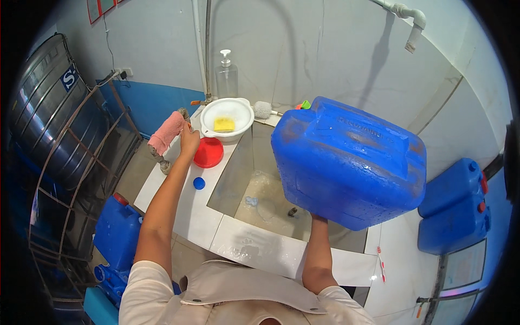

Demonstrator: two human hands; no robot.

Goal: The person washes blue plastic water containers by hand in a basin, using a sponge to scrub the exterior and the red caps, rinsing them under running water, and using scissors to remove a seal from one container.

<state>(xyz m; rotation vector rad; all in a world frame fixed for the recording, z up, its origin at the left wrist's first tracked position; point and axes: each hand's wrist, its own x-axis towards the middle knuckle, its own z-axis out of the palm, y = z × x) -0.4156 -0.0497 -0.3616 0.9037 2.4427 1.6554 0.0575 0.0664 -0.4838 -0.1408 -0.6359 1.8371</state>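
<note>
A large wet blue jerrycan (346, 162) is held up at a tilt over the basin on the right. My right hand (319, 218) supports it from below, its fingers mostly hidden under the can. My left hand (189, 142) reaches to a pipe with a pink cloth (167, 132) wrapped round it. The fingers look closed at the pipe's far end, but what they grip is hidden. Beside that hand stand a white plastic basin (238, 104) with a yellow sponge (223, 125) in it, and a red round lid (208, 152). A blue cap (199, 183) lies nearer to me.
A tiled sink (230, 184) holds shallow water and small objects. Behind it are a clear pump bottle (226, 76) and a white brush (263, 110). More blue jerrycans (450, 216) stand right and left (118, 227). A steel tank (54, 108) sits behind a metal frame.
</note>
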